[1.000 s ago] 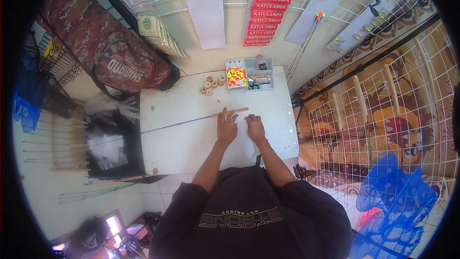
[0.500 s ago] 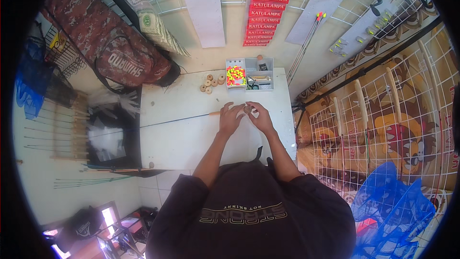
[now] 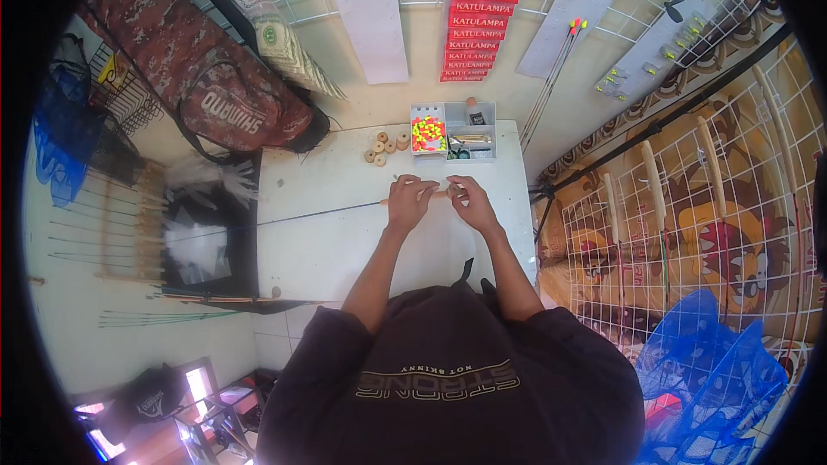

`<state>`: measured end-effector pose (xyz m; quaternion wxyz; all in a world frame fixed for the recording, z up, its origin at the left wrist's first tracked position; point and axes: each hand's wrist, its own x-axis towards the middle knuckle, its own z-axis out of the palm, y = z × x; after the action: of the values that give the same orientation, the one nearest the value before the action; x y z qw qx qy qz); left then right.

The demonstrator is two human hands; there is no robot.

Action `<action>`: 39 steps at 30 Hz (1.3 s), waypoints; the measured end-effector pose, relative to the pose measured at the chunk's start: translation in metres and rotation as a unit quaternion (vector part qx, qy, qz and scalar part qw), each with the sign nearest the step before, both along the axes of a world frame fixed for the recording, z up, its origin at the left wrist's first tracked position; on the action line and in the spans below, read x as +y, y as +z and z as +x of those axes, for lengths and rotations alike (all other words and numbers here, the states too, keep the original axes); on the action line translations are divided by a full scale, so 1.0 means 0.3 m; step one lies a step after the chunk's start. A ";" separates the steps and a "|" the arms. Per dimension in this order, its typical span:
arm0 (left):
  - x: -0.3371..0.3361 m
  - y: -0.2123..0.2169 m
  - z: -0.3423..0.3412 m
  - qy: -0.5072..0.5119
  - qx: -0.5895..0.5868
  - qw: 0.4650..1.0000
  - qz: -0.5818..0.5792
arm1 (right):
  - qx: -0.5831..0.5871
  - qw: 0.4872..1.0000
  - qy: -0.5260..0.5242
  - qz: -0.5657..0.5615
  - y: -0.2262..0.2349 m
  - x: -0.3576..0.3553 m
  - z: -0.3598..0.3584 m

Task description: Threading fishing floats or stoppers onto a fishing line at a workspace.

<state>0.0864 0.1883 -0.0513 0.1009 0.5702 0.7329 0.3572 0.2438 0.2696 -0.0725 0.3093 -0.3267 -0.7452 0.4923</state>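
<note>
A long thin dark rod [image 3: 284, 220] lies across the white table [image 3: 327, 250], reaching off its left edge. Its wooden handle end [image 3: 438, 195] is between my hands. My left hand [image 3: 409, 202] is closed around the rod near the handle. My right hand [image 3: 469, 200] pinches the handle's end with its fingertips. Both hands sit close together at the table's middle, just below a small clear compartment box [image 3: 452, 131] holding bright yellow and pink beads [image 3: 426, 132].
Several small wooden spools [image 3: 386, 145] lie left of the box. A camouflage bag [image 3: 198, 77] leans at the back left. White wire grids [image 3: 689, 232] stand on the right, a blue mesh net [image 3: 715, 379] at lower right, thin rods [image 3: 129, 224] on the left.
My hands have lifted from lying flat on the table, moved slightly toward the box and closed together on the rod's handle end.
</note>
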 end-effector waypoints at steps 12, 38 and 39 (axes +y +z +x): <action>-0.016 -0.032 -0.019 -0.054 -0.066 0.995 0.050 | 0.074 0.997 -0.002 -0.025 -0.034 0.012 -0.022; -0.044 -0.044 0.005 0.020 -0.070 0.995 0.067 | 0.119 0.984 0.024 -0.131 0.016 -0.002 -0.035; -0.048 -0.045 0.004 0.025 -0.080 0.995 0.062 | 0.120 0.982 0.008 -0.144 0.015 -0.005 -0.037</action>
<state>0.0877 0.1739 -0.0647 0.1150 0.5265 0.7128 0.4490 0.2327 0.2681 -0.0682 0.3426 -0.3005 -0.6260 0.6328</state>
